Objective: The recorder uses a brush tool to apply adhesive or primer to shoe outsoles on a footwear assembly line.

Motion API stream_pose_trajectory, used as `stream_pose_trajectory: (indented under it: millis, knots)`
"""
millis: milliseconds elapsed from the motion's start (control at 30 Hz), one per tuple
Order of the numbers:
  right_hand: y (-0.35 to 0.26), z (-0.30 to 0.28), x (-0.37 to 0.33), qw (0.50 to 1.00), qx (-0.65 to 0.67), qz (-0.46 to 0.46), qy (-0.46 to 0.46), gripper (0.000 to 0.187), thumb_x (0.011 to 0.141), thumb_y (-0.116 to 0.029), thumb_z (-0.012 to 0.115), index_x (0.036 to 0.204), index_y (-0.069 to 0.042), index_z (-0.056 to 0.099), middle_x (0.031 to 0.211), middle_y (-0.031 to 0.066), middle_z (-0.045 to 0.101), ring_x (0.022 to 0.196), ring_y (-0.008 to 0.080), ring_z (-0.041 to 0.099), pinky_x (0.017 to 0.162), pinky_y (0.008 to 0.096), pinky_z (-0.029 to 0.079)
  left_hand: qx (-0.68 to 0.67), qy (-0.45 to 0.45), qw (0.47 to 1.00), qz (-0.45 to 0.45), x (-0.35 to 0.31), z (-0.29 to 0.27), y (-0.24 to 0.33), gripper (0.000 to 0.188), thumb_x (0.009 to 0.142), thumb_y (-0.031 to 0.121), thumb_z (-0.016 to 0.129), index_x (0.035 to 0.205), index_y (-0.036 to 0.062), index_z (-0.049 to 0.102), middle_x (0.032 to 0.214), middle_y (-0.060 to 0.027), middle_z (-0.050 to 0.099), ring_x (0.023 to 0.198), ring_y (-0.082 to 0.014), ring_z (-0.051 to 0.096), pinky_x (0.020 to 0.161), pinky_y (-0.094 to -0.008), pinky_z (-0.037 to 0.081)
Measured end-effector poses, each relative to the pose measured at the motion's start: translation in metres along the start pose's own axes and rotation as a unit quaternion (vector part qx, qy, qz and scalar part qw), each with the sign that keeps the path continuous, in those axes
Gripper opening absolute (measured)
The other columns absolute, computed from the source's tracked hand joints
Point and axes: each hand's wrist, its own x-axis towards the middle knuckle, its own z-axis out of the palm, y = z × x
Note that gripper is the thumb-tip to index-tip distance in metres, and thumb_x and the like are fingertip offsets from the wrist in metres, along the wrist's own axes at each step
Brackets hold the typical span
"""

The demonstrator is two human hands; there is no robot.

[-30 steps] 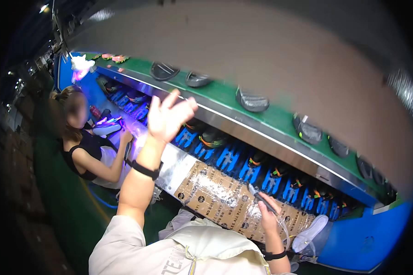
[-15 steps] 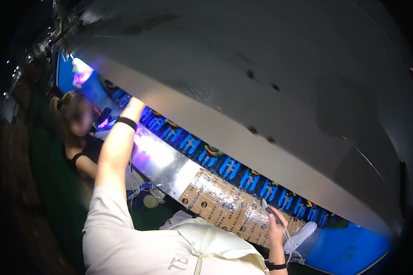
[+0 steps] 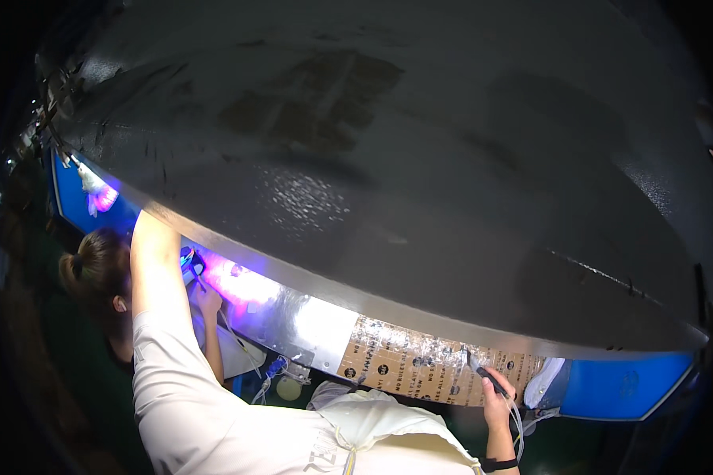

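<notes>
My left arm (image 3: 160, 273) reaches up to the far left, and its hand is hidden behind the edge of a large dark overhanging panel (image 3: 420, 229). My right hand (image 3: 497, 393) is closed round a dark pen-shaped tool (image 3: 493, 381) with a pale cord trailing down past the wrist. The tool's tip points up and left, over a brown printed sheet (image 3: 404, 360) under shiny clear film. Whether the tip touches the sheet I cannot tell. Beside the sheet on its right lies a white rounded thing (image 3: 543, 384).
A bare metal worktop (image 3: 317, 328) runs left from the sheet, under bright purple-white light. At the left sits a co-worker (image 3: 95, 265), one hand (image 3: 207, 302) near a blue-lit tool. A lamp (image 3: 95, 188) glows at the far left. Blue board (image 3: 622, 388) forms the right end.
The view has shifted, and the panel now covers the row of blue holders. My left wrist and its black band have gone out of sight behind it. My right hand still grips the tool.
</notes>
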Motion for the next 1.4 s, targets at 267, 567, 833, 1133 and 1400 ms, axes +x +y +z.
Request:
stream_pose_trajectory:
  millis: [267,567,833,1133,1400]
  knots:
    - [-0.036,0.007,0.006,0.999,-0.030,-0.005,-0.018,0.032,0.095,-0.018,0.073,0.118,0.004,0.073,0.095,0.0072,0.074,0.083,0.0140,0.065,0.076,0.0289,0.052,-0.013,0.039,0.997,0.058,-0.029,0.004,0.011,0.016,0.089,0.011,0.065,0.094,-0.0003,0.074,0.084,-0.0234,0.073,0.075,-0.0343,0.072,0.071,-0.0453,0.057]
    - [-0.035,0.007,0.051,0.993,-0.006,-0.036,-0.115,0.032,0.096,-0.017,0.073,0.121,0.003,0.073,0.100,0.0095,0.072,0.091,0.0167,0.065,0.083,0.0312,0.052,-0.100,0.033,0.937,0.333,-0.192,-0.100,0.154,0.016,0.089,0.011,0.065,0.094,-0.0002,0.074,0.085,-0.0244,0.073,0.075,-0.0356,0.072,0.071,-0.0460,0.057]
    - [-0.023,-0.057,0.060,0.986,0.025,-0.092,-0.135,0.032,0.097,-0.018,0.071,0.122,0.003,0.073,0.109,0.0093,0.074,0.101,0.0179,0.066,0.092,0.0315,0.050,-0.099,-0.020,0.982,0.162,-0.216,-0.141,0.178,0.035,0.093,0.032,0.069,0.108,0.0006,0.076,0.110,-0.0237,0.075,0.104,-0.0387,0.073,0.088,-0.0461,0.057]
    - [0.017,-0.066,0.068,0.961,0.242,0.077,-0.107,0.023,0.095,-0.011,0.068,0.113,0.002,0.074,0.076,-0.0012,0.060,0.068,0.0065,0.050,0.062,0.0215,0.037,-0.625,0.029,0.772,-0.117,-0.311,-0.041,0.143,0.034,0.092,0.016,0.076,0.114,-0.0095,0.070,0.109,-0.0140,0.074,0.097,-0.0196,0.071,0.087,-0.0354,0.056]
    - [-0.023,-0.045,0.083,0.925,0.337,0.062,-0.166,0.024,0.093,-0.012,0.071,0.113,0.002,0.074,0.083,-0.0010,0.064,0.070,0.0068,0.053,0.064,0.0210,0.042,-0.817,-0.209,0.494,-0.212,-0.517,-0.056,0.195,0.040,0.103,0.019,0.060,0.133,-0.0066,0.060,0.128,-0.0162,0.067,0.116,-0.0284,0.067,0.102,-0.0427,0.054]
